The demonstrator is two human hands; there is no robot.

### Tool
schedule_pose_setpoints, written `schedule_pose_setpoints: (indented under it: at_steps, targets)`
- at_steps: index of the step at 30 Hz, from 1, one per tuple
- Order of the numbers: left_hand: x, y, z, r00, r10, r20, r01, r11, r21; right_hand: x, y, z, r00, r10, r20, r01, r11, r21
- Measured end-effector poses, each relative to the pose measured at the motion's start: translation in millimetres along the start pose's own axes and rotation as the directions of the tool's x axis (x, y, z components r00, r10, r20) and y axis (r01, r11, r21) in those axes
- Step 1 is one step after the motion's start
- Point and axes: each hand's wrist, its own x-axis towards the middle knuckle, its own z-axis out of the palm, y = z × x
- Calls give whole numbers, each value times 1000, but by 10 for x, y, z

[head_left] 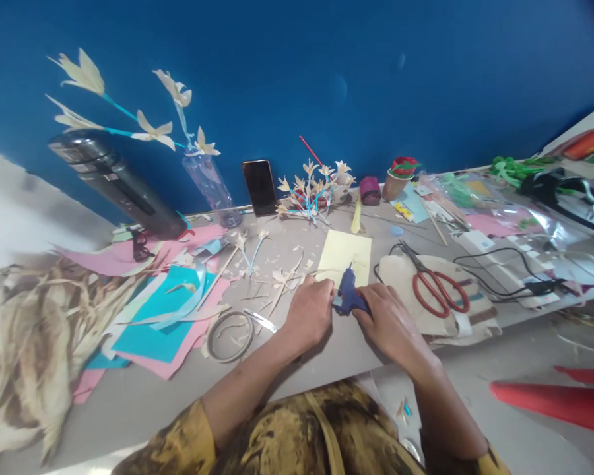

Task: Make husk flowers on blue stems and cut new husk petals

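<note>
A small dark blue glue gun point(347, 294) lies over the table's near part, its nozzle pointing away at a yellow paper square point(345, 251). My right hand point(387, 315) touches the gun's handle from the right, fingers bent round its end. On the gun's left side, my left hand point(311, 311) is closed with its fingers pressed together; what it holds, if anything, is hidden. Beyond it lies a pale husk flower point(280, 280) among scraps. Red-handled scissors point(438, 290) rest on a beige cloth point(396, 270) to the right.
Tape roll point(230, 336), cutter point(260, 320) and blue paper point(165, 315) lie left, beside dry husks point(24, 356). At the back stand a dark flask point(123, 188), a bottle point(212, 188), a phone point(259, 187) and husk flowers point(311, 191). A power strip point(499, 264) lies right.
</note>
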Motion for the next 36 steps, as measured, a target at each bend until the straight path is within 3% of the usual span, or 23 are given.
schedule_pose_setpoints:
  at_steps: [3,6,8,10,12,14,16,19,20,23,27,31,33,36]
  targets:
    - [-17,-16,19,999,-28,-25,29,999,24,-11,107,-86,997,23,-70,-12,988,154]
    - [-28,-12,4,998,-45,-32,45,999,10,-55,283,-232,968,157,-195,-65,911,408]
    - [-20,-5,0,999,-28,-36,27,999,-34,-95,370,-319,939,283,-193,-103,771,629]
    - [-5,3,-4,994,-16,-106,0,990,-141,-132,396,-359,928,321,-188,-36,579,814]
    - [2,8,-39,974,-37,-224,-29,958,-287,-157,364,-337,925,323,-201,44,434,900]
    - [-15,-8,-137,944,-95,-316,-43,915,-402,-168,304,-270,924,326,-202,71,372,925]
    - [-66,-69,-310,915,-183,-361,-9,882,-472,-165,246,-186,928,324,-182,46,387,921]
    - [-193,-276,-633,844,-377,-382,139,841,-523,-138,181,-86,939,298,-171,-16,536,844]
    - [-241,-364,-728,808,-427,-407,199,847,-493,-125,163,-65,944,280,-176,-27,596,803]
    - [-372,-581,-893,808,-409,-423,313,907,-281,-81,101,-31,959,209,-193,-21,729,685]
    - [-451,-546,-760,785,-368,-499,353,927,-128,-43,16,-16,967,129,-218,25,807,589]
    - [-370,-299,-425,859,-433,-272,456,889,26,-37,-50,-5,969,76,-235,68,833,549]
    - [-303,-229,-300,848,-507,-152,528,835,157,-43,-72,-5,967,59,-249,86,842,533]
    - [-244,-238,-230,822,-561,-95,566,792,227,-62,-78,-5,964,28,-265,119,845,522]
